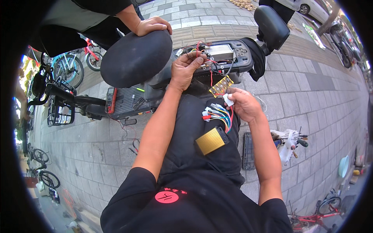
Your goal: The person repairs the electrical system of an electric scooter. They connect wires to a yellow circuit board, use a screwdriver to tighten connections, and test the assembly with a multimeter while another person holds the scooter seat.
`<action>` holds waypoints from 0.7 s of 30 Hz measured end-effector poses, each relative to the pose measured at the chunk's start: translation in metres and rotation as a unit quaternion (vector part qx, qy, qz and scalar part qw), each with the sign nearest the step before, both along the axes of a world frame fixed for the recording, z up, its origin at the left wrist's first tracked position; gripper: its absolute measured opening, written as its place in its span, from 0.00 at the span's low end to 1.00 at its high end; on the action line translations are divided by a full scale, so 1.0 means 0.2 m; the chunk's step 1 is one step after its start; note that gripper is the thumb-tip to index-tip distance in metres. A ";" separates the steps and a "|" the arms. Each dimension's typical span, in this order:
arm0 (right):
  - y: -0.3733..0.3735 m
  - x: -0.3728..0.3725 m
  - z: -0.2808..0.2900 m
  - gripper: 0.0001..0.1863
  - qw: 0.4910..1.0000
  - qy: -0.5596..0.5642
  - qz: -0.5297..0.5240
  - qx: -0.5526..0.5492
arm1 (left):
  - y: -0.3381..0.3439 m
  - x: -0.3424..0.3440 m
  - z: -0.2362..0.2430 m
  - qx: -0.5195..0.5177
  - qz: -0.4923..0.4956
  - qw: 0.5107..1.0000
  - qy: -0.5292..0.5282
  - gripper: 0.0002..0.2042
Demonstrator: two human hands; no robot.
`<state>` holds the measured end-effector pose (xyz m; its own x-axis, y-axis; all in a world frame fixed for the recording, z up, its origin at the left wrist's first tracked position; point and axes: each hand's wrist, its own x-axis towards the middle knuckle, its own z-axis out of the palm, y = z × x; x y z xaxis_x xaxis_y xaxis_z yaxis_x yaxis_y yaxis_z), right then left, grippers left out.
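Head view: the person looks down at an electric scooter (163,83) parked on grey paving (311,89), its seat (134,58) raised and the compartment under it laid open.
Left hand (186,70): reaches into the open compartment, fingers curled shut around a bunch of wires (202,52) just beside a silver metal controller box (220,52).
Right hand (243,105): closed in a pinch on a small white connector (228,100), thumb and forefinger meeting on it.
Wire bundle (219,114): many-coloured leads with white plugs, hanging just below and left of the right hand, running down to the gold box.
Gold finned controller (211,140): a ribbed rectangular case with a black end cap, lying on the person's black trousers, below the right hand and apart from it.
Yellow perforated plate (221,86): a small flat piece with rows of holes, between the two hands, just above the white connector.
Label on shirt (167,197): a round red patch on the black shirt, near the bottom centre.
Tool bag (287,141): pale, on the paving to the right, with screwdriver handles sticking out.
Black grille (248,151): a slotted panel lying on the ground beside the right forearm.
Other person: a hand (153,25) rests on the top edge of the raised seat.
Bicycles (74,66): parked at the left rim.
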<state>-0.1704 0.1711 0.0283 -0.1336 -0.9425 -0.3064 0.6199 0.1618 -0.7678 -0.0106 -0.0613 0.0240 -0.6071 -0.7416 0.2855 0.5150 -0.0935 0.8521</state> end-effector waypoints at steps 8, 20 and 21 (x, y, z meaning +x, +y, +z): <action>0.01 0.02 0.04 0.21 1.000 0.001 -0.012 -0.006 | 0.00 0.02 0.02 0.002 -0.021 1.000 0.006 0.12; 0.01 0.03 0.06 0.21 1.000 -0.001 -0.001 -0.012 | 0.00 0.04 0.02 0.011 -0.059 0.998 0.019 0.17; 0.01 0.02 0.06 0.20 1.000 -0.007 -0.001 -0.011 | -0.02 0.05 0.03 0.019 -0.075 0.997 0.032 0.18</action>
<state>-0.1672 0.1734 0.0395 -0.1309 -0.9490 -0.2868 0.6313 0.1433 -0.7622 -0.0015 -0.0644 0.0292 -0.6934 -0.6549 0.3006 0.5455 -0.2045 0.8127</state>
